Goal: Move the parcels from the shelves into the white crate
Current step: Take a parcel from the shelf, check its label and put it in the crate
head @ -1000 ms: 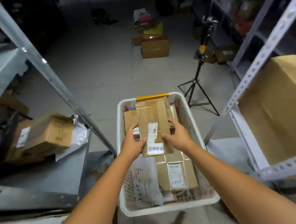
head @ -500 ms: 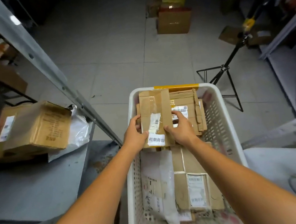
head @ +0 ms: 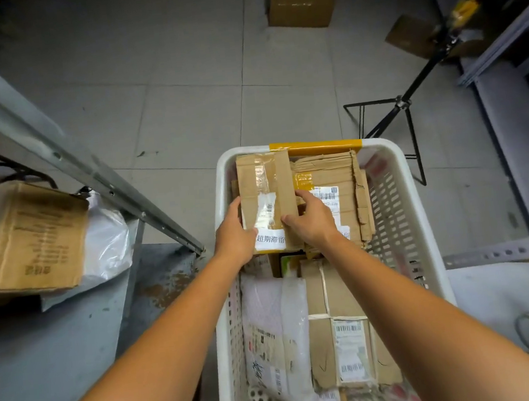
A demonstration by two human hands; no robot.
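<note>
I hold the parcel (head: 265,193) with both hands in the far left corner of the crate (head: 390,207). My left hand (head: 234,235) clasps its left edge and my right hand (head: 312,220) curls over its right edge. It seems to lie partly on a flat carton (head: 337,193) to its right.

The main risk, as I judge it, is uneven footing. If only one side is on the carton, the parcel may tilt towards the left wall when I let go. My left fingers are squeezed between the parcel and that wall, so dragging them out could pull the parcel askew. The taped label near my thumbs might also catch.

There is little room here, with the far rim just beyond the parcel and the left wall beside my knuckles. The free way out is up and back towards me, over the bag (head: 275,328) and box (head: 334,297) in the near half. Outside, the slanted post (head: 57,146) stands near on the left, so my left elbow should keep in. The tripod (head: 406,106) on the far right is well apart.
</note>
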